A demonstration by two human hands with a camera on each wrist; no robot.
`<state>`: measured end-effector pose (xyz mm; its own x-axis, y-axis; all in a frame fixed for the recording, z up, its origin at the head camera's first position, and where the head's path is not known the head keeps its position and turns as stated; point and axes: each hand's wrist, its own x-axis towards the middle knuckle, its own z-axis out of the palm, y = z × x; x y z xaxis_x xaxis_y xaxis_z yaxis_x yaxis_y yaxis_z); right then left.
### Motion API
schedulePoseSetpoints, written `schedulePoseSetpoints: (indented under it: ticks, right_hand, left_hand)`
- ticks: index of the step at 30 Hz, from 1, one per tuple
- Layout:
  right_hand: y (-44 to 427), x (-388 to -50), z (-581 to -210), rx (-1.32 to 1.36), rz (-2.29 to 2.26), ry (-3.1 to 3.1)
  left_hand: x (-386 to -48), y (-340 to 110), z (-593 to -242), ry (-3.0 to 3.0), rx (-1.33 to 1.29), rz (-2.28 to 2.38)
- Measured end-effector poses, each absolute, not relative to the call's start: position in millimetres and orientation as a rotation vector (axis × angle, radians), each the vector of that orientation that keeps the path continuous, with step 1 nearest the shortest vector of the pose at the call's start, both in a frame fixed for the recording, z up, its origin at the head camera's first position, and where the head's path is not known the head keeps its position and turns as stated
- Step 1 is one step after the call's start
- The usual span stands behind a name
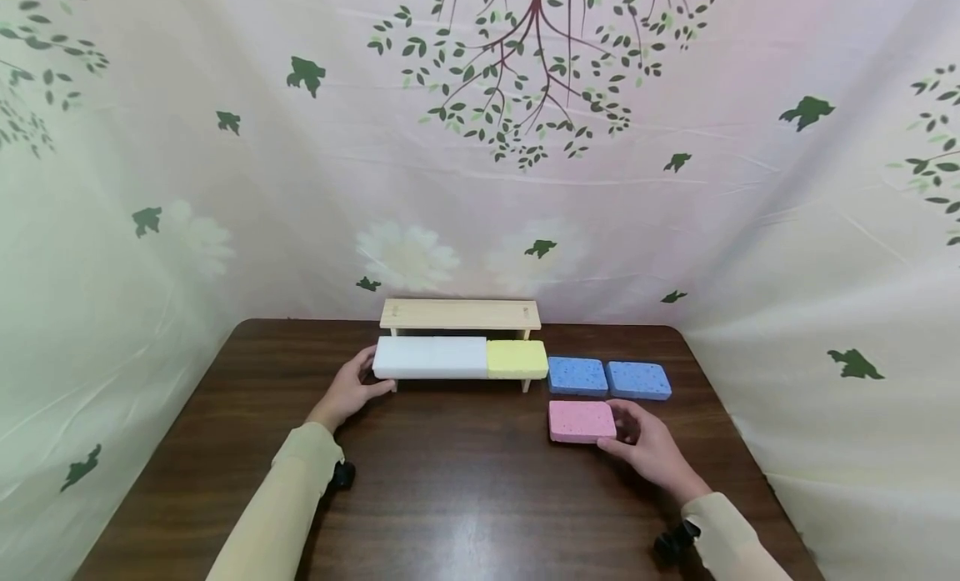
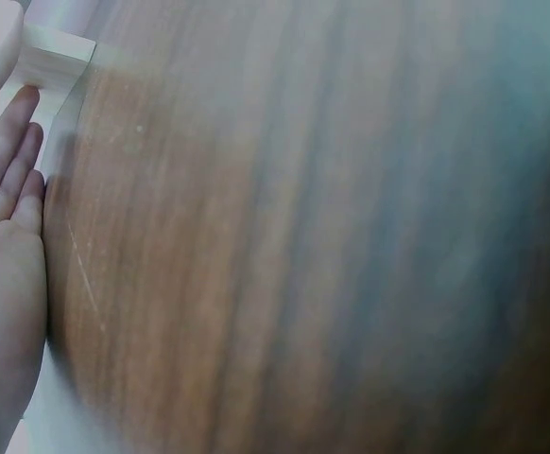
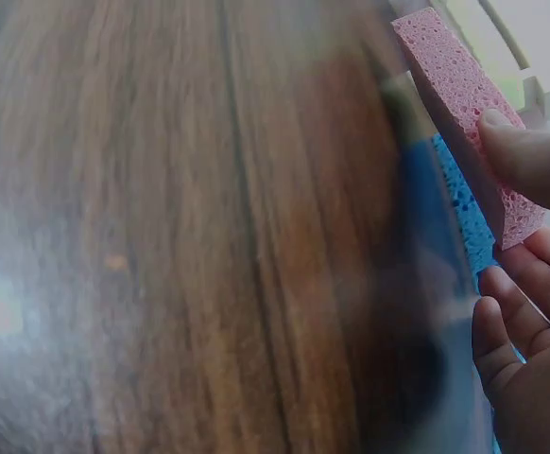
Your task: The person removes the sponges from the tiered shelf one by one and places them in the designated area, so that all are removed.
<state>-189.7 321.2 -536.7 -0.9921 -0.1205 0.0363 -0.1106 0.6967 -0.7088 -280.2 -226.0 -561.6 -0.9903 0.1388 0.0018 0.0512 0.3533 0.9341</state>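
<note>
In the head view my left hand (image 1: 349, 389) holds the left end of a white block (image 1: 427, 358), fingers at its side and thumb by its front edge. The left wrist view shows several fingers extended beside the wooden rack (image 2: 67, 57). A yellow sponge (image 1: 517, 360) adjoins the white block's right end, both on the front of the wooden rack (image 1: 459, 314). Between thumb and fingers, my right hand (image 1: 651, 448) pinches a pink sponge (image 1: 582, 421) by its right end. In the right wrist view the pink sponge (image 3: 459, 80) is tilted, thumb on one face.
Two blue sponges (image 1: 577, 376) lie side by side right of the rack, behind the pink one. The dark wooden table (image 1: 465, 498) has rounded back corners. Printed cloth (image 1: 450, 214) hangs behind the table and at both sides.
</note>
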Motion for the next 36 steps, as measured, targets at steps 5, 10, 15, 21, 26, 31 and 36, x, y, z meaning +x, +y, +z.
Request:
schedulePoseSetpoints:
  ticks: [5, 10, 15, 21, 26, 31, 36]
  right_hand:
    - [323, -193, -541, -0.247, -1.187, 2.89]
    - [325, -197, -542, -0.284, -1.149, 2.914]
    - [327, -200, -542, -0.258, -1.083, 2.918]
    - [328, -203, -543, -0.239, -1.05, 2.905]
    - [328, -206, -544, -0.224, -1.024, 2.9]
    - [329, -208, -544, -0.208, -0.992, 2.899]
    - [328, -210, -542, -0.212, -0.971, 2.904]
  left_hand:
    - [-281, -226, -560, 2.531, 0.193, 1.72]
    - [-282, -224, -561, 2.535, 0.202, 1.717]
    - [-282, -226, -562, 2.536, 0.194, 1.719]
    - [-281, -227, -562, 2.525, 0.202, 1.74]
    - [-280, -227, -562, 2.516, 0.196, 1.748]
    - [-275, -223, -551, 2.516, 0.19, 1.73]
    - [-281, -226, -561, 2.524, 0.19, 1.732]
